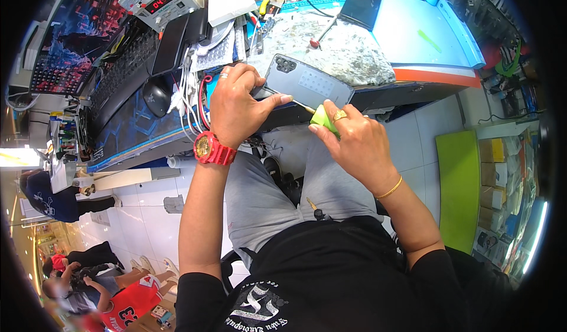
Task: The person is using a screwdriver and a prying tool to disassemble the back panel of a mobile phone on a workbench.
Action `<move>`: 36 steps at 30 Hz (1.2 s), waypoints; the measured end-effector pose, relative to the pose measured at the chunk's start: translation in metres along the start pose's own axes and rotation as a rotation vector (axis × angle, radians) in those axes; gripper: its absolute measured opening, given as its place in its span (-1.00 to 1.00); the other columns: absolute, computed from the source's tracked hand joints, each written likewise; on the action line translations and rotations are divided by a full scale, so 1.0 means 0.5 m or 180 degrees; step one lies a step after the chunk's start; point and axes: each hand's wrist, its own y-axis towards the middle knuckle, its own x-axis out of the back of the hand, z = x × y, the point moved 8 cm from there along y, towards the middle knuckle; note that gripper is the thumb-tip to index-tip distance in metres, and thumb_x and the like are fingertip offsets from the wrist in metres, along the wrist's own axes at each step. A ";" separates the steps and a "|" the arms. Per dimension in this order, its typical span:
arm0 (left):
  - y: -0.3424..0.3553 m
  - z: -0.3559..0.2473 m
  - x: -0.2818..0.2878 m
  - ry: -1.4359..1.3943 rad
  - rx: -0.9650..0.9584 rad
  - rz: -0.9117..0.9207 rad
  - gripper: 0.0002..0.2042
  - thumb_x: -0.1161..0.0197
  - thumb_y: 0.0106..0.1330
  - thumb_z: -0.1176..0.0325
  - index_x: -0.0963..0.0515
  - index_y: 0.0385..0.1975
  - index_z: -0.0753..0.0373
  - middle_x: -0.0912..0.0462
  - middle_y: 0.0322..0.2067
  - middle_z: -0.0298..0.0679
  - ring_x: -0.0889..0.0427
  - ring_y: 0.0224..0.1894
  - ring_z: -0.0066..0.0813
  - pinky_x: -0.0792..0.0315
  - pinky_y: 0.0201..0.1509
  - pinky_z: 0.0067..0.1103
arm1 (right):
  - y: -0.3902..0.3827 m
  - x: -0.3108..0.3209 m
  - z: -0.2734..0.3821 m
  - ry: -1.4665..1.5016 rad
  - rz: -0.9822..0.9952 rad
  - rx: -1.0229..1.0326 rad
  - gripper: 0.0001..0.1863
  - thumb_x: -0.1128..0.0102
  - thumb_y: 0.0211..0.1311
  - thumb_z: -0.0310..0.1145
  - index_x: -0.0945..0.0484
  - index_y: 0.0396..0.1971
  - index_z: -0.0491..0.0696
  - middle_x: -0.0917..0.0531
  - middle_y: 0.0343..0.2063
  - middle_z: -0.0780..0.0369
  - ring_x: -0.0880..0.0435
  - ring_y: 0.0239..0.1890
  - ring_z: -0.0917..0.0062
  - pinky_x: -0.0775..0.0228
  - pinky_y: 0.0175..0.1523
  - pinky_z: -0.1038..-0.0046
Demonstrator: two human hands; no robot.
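While held, phone [307, 84] between both hands

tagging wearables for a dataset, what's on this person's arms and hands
Left hand: a chunky red wristwatch with a gold face, plus a ring. Right hand: a gold ring and a thin gold bangle. Black sleeves end near the elbows.

Grey phone [307, 84] back-up at the near edge of my workbench [413, 43], camera cluster at its far left corner, tilted a bit. My left hand [239, 105] clamps its left end, thumb along the near edge. Green-handled screwdriver [322, 117] in my right hand [354, 143], thin shaft touching the phone's near edge, handle just off the workbench toward me.
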 end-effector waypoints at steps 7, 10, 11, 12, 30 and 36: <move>0.000 -0.001 0.002 0.0000 0.0030 0.0002 -0.51 -0.83 -0.02 0.11 -0.73 -0.33 0.37 -0.76 -0.20 -0.18 -0.69 -0.11 -0.16 -0.57 0.03 -0.33 | 0.002 0.001 0.002 0.0004 0.0071 -0.0003 -0.46 -0.47 0.47 0.00 -0.78 0.18 -0.15 -0.71 -0.36 0.14 -0.82 -0.46 0.24 -0.67 -0.35 0.27; -0.001 -0.001 0.000 -0.0006 0.0032 0.0000 -0.51 -0.83 -0.02 0.11 -0.73 -0.33 0.37 -0.76 -0.20 -0.18 -0.70 -0.10 -0.16 -0.57 0.04 -0.33 | 0.004 0.002 0.002 0.0013 0.0063 -0.0015 -0.46 -0.47 0.47 0.00 -0.78 0.18 -0.15 -0.71 -0.36 0.14 -0.82 -0.46 0.23 -0.67 -0.35 0.28; -0.001 -0.001 -0.001 -0.0017 0.0035 -0.0005 -0.51 -0.83 -0.02 0.11 -0.73 -0.33 0.37 -0.76 -0.20 -0.18 -0.70 -0.10 -0.16 -0.57 0.04 -0.33 | 0.004 0.001 0.002 0.0010 0.0071 -0.0018 -0.45 -0.47 0.47 0.00 -0.78 0.18 -0.15 -0.72 -0.36 0.14 -0.82 -0.46 0.23 -0.67 -0.35 0.27; -0.001 -0.001 0.000 -0.0023 0.0039 -0.0010 -0.50 -0.83 -0.02 0.10 -0.73 -0.33 0.37 -0.76 -0.20 -0.18 -0.70 -0.10 -0.16 -0.56 0.04 -0.33 | 0.005 0.001 0.003 0.0010 0.0078 -0.0017 -0.45 -0.47 0.47 0.00 -0.78 0.18 -0.15 -0.72 -0.36 0.14 -0.82 -0.46 0.23 -0.67 -0.35 0.27; -0.002 0.002 -0.001 -0.0035 0.0040 0.0038 -0.51 -0.82 -0.03 0.14 -0.74 -0.30 0.39 -0.76 -0.19 -0.16 -0.70 -0.09 -0.13 -0.57 0.06 -0.31 | -0.008 0.007 -0.005 0.0116 0.0032 -0.0034 -0.47 -0.55 0.42 -0.06 -0.76 0.18 -0.15 -0.70 -0.38 0.13 -0.78 -0.46 0.22 -0.63 -0.36 0.22; -0.001 -0.003 -0.001 0.0002 0.0042 0.0041 -0.50 -0.82 -0.02 0.13 -0.74 -0.30 0.40 -0.76 -0.19 -0.16 -0.70 -0.09 -0.13 -0.57 0.05 -0.31 | -0.014 0.001 -0.010 0.0101 0.0011 -0.0070 -0.47 -0.55 0.42 -0.07 -0.75 0.18 -0.15 -0.69 -0.38 0.13 -0.77 -0.47 0.22 -0.61 -0.37 0.22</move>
